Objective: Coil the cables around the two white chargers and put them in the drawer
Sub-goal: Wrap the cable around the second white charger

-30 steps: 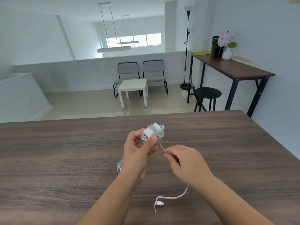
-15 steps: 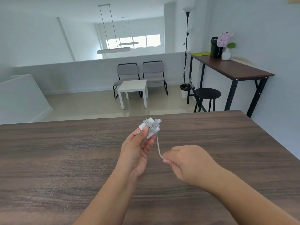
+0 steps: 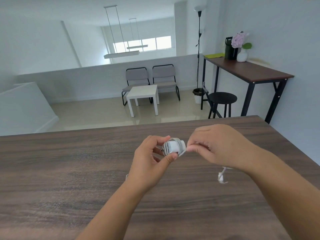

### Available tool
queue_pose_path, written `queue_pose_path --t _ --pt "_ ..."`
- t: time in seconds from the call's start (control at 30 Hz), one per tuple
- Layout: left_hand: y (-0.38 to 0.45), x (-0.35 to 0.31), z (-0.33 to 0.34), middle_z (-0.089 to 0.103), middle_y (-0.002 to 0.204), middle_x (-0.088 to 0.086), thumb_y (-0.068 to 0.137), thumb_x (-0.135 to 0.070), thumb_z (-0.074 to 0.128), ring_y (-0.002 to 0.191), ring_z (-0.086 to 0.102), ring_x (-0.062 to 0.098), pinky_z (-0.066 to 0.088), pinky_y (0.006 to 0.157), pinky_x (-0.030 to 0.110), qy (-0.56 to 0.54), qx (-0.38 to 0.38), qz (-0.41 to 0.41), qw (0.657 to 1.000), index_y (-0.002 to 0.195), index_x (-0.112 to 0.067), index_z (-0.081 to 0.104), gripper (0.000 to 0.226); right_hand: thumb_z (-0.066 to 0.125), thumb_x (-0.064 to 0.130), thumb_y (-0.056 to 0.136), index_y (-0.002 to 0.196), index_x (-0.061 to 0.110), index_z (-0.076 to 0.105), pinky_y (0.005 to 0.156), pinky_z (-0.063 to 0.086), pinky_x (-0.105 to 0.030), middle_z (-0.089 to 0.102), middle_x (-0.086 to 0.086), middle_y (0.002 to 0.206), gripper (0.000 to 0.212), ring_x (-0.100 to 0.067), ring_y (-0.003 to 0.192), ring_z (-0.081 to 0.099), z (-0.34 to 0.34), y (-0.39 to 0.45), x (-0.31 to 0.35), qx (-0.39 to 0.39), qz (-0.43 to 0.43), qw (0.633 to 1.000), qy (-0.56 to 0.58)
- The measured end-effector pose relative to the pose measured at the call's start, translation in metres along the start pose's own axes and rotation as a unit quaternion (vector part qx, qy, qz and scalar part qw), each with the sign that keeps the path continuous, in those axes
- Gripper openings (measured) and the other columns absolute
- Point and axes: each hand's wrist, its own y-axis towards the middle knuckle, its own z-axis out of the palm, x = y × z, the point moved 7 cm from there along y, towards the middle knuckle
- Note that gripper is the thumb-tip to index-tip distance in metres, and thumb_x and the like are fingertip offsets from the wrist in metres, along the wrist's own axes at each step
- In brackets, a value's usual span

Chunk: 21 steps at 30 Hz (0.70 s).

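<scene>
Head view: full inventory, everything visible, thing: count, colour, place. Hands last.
Charger: 1, white, between both hands above the table, cable coiled round it.
Cable tail: 1, white, hangs below the right wrist, plug end blurred.
Table: 1, dark wood, foreground.
Chairs: 2, grey, by the far low wall.
Side table: 1, white, before the chairs.
Stool: 1, black, right.
High table: 1, brown top, black legs, right wall.
Flower vase: 1, white, lilac flowers, on the high table.
Floor lamp: 1, black, far right corner.
Left hand: grips the charger.
Right hand: pinches the cable beside the charger.
</scene>
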Motion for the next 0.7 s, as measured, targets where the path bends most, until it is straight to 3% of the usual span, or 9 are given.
queue_pose_path --t 0.1,0.17,0.27,0.33,0.43,0.57,0.7 --pt "0.002 -0.007 0.004 0.064 0.101 -0.018 0.075 -0.025 0.083 0.082 0.062 0.007 0.051 0.066 0.018 0.037 0.108 0.023 0.993 0.108 -0.04 0.066 0.041 0.052 0.053 0.084 0.082 0.031 0.069 0.057 0.038 -0.015 0.052 0.022 0.066 0.028 0.005 0.062 0.05 -0.006 0.003 -0.008 -0.011 -0.02 0.999 0.033" --pt "0.003 -0.012 0.006 0.066 0.102 -0.016 0.075 -0.024 0.083 0.082 0.064 0.01 0.051 0.071 0.019 0.037 0.174 0.017 0.984 0.109 -0.04 0.068 0.04 0.067 0.048 0.08 0.078 0.029 0.072 0.055 0.033 -0.013 0.047 0.017 0.059 0.019 -0.002 0.057 0.049 -0.006 0.003 -0.012 -0.031 -0.028 0.993 0.108" --pt "0.004 -0.017 0.004 0.071 0.102 -0.003 0.076 -0.021 0.082 0.089 0.064 0.028 0.056 0.078 0.029 -0.053 0.236 -0.025 0.97 0.11 -0.036 0.071 0.04 0.076 0.033 0.076 0.077 0.024 0.077 0.055 0.038 -0.017 0.058 0.01 0.06 0.009 -0.011 0.055 0.049 -0.001 0.003 -0.019 -0.065 -0.02 0.965 0.254" --pt "0.005 -0.019 0.002 0.072 0.103 0.002 0.074 -0.024 0.082 0.095 0.061 0.04 0.055 0.086 0.042 -0.101 0.256 -0.031 0.961 0.109 -0.034 0.071 0.039 0.072 0.036 0.077 0.078 0.024 0.076 0.062 0.044 -0.018 0.066 0.013 0.069 0.013 -0.009 0.064 0.058 0.007 0.003 -0.021 -0.084 -0.012 0.949 0.303" --pt "0.004 -0.015 0.001 0.071 0.107 0.01 0.072 -0.025 0.082 0.099 0.061 0.047 0.054 0.09 0.051 -0.169 0.258 -0.045 0.95 0.111 -0.026 0.071 0.041 0.06 0.047 0.084 0.079 0.03 0.072 0.078 0.043 -0.022 0.065 0.018 0.078 0.021 -0.006 0.082 0.058 0.017 0.001 -0.018 -0.144 -0.031 0.955 0.256" --pt "-0.002 -0.009 0.005 0.072 0.102 0.005 0.066 -0.038 0.086 0.092 0.068 0.023 0.059 0.075 0.033 -0.265 0.256 -0.086 0.925 0.11 -0.021 0.072 0.049 0.044 0.045 0.095 0.08 0.026 0.068 0.078 0.041 -0.037 0.062 0.015 0.084 0.035 -0.013 0.087 0.055 0.023 -0.003 -0.011 -0.214 -0.052 0.966 0.134" --pt "-0.003 -0.006 0.005 0.073 0.1 0.003 0.067 -0.037 0.086 0.089 0.07 0.019 0.06 0.073 0.032 -0.28 0.251 -0.094 0.922 0.109 -0.019 0.072 0.048 0.039 0.039 0.098 0.083 0.026 0.064 0.079 0.037 -0.039 0.062 0.016 0.085 0.033 -0.009 0.092 0.05 0.023 -0.004 -0.007 -0.236 -0.043 0.969 0.053"
